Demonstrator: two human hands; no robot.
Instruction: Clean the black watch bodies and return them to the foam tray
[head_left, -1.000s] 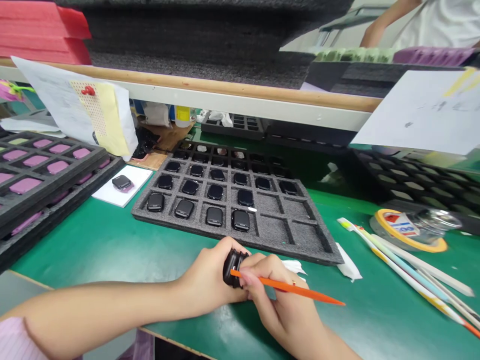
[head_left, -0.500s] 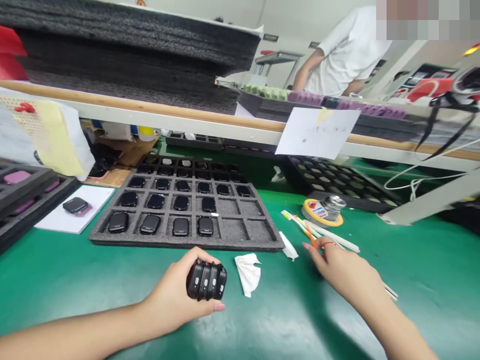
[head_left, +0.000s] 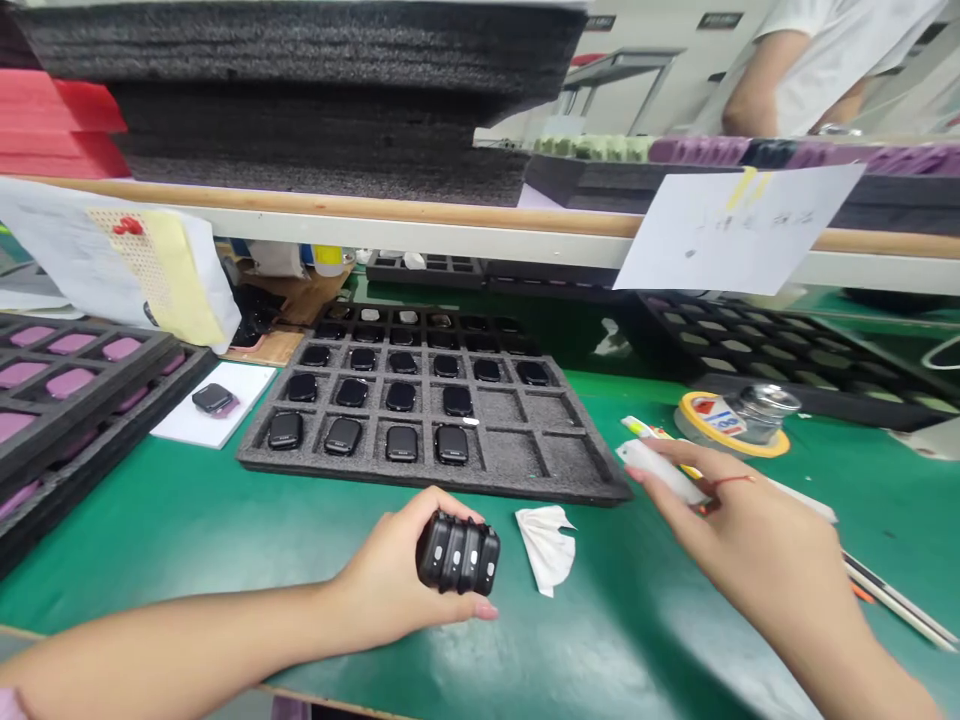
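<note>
My left hand [head_left: 405,575] is wrapped round a row of several black watch-like devices [head_left: 459,555], held together above the green table. In front of it lies a black foam tray [head_left: 427,482] with similar devices in many of its pockets; several pockets at the right are bare. My right hand [head_left: 739,500] is closed, thumb and fingers pinching a white piece [head_left: 660,470] that looks like folded cloth or paper. A crumpled white wipe [head_left: 547,548] lies between my hands.
A yellow tape roll [head_left: 731,425] with a glass jar sits behind my right hand, with thin sticks [head_left: 896,600] beside it. Trays of purple pieces [head_left: 71,343] stand at the left. A shelf edge [head_left: 420,225] crosses above; a person in white [head_left: 817,70] is beyond.
My right hand has taken hold of the white piece, which lay beside the tray before. The view has shifted left; my left hand still holds the devices.
</note>
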